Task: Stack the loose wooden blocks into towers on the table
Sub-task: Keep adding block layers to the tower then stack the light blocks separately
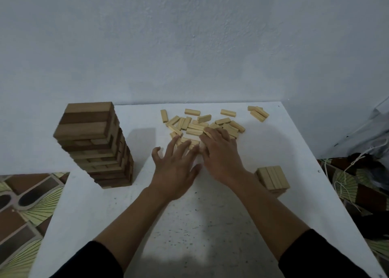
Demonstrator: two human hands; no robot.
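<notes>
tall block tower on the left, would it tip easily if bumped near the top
Probably yes: the tall tower is many layers high on a narrow base, with layers slightly offset. Its separate blocks would likely slide apart rather than fall whole.

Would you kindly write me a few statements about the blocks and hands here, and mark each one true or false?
1. The tall tower stands on the left side of the table. True.
2. The short stack on the right is higher than the tall tower. False: it is far lower.
3. The left hand and the right hand both reach to the loose blocks. True.
4. The left hand lifts a block high off the table. False: its fingers are spread low at the pile's near edge.
5. Every loose block lies in one heap. False: a small cluster lies apart at the far right.
</notes>
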